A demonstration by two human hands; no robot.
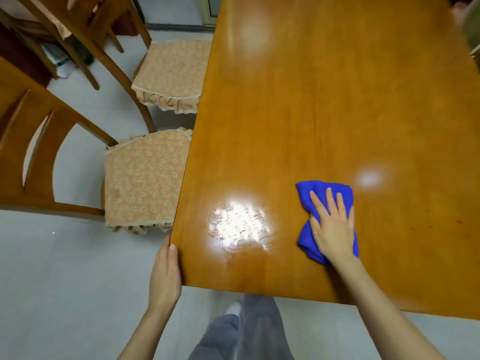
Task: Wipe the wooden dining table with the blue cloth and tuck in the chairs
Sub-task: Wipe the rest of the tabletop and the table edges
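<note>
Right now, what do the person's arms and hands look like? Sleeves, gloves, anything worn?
The left hand and the right hand are both ungloved, with no rings, watch or wristband visible. No sleeves show on either arm up to the bottom frame edge. The only clothing in view is loose grey trousers below the arms.

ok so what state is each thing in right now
blue cloth, bunched, flat on the table under the right hand
right hand, fingers straight, pressing the cloth
left hand, holding the table's left edge
wooden dining table, glossy, streaky patch near its corner
near chair, pulled out, not tucked
far chair, pulled out, not tucked
</note>
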